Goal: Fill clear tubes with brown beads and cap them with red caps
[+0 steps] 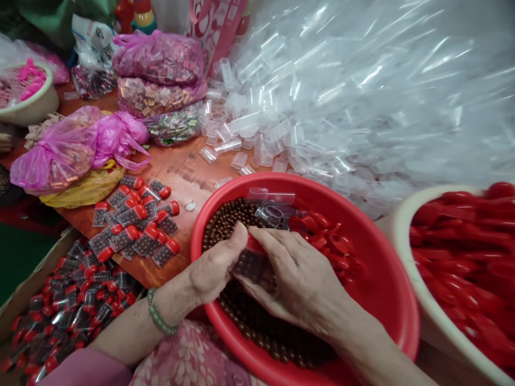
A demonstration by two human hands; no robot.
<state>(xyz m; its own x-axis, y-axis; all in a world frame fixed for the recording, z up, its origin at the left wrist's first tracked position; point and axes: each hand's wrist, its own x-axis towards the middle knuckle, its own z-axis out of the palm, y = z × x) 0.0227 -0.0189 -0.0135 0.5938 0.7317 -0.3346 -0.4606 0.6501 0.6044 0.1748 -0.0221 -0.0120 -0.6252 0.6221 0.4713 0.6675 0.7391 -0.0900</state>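
Over a red basin (pixel 386 289), my left hand (pixel 219 262) and my right hand (pixel 295 273) both hold one clear container (pixel 249 265) with dark beads inside and a red part at its top. The left thumb is raised beside its upper end, and the right fingers wrap round its far side. Brown beads (pixel 257 332) lie in the basin beneath the hands. Red caps (pixel 341 246) and a few clear empty tubes (pixel 277 199) are in the same basin, beyond the hands.
Filled red-capped containers (pixel 139 214) lie on the orange tabletop (pixel 181 177); more fill a box (pixel 76 305) at lower left. Clear tubes (pixel 273 128) are heaped behind the basin. A cream tub (pixel 406 214) of red caps stands right. Pink bags (pixel 161 59) sit at the back left.
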